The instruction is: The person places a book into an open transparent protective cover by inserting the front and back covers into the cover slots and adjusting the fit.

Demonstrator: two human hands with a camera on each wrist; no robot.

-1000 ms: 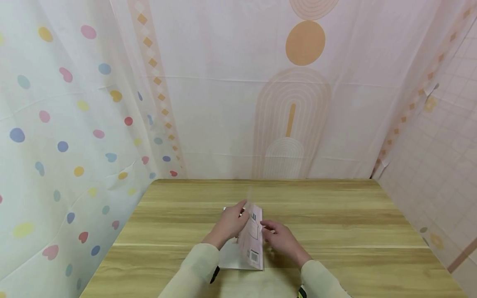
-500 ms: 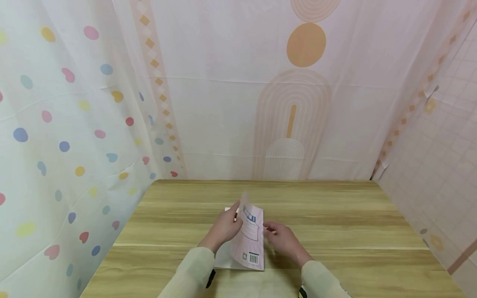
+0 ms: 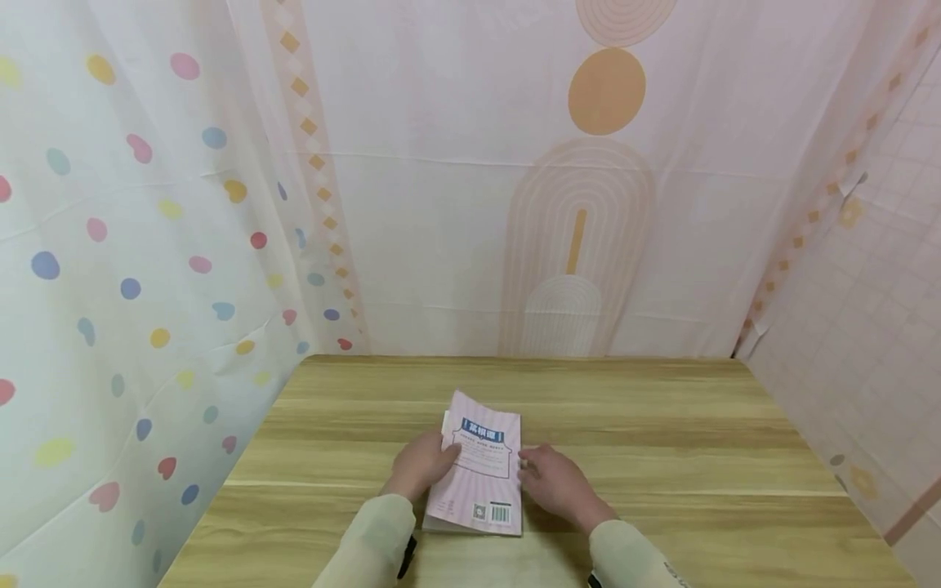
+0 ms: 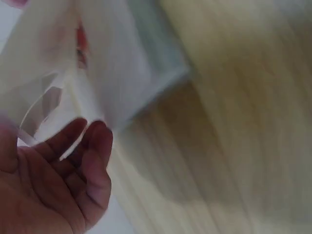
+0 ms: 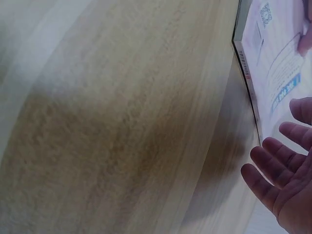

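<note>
A shut book [image 3: 479,474] is flanked on the surface [image 3: 662,457] by both hands, left hand [image 3: 421,465] and right hand [image 3: 555,483], fingers relaxed, touching its edges.

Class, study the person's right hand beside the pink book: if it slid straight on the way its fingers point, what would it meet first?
Probably the pink book: the right hand lies open beside its right edge, fingertips aimed at it. Whether they already touch is unclear.

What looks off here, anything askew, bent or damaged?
Little stands out. The pink book lies closed and back cover up on the wooden table, slightly askew to its edge. Its near left corner is a bit lifted, beside the left hand. The right hand sits at its right edge. No damage shows.
</note>
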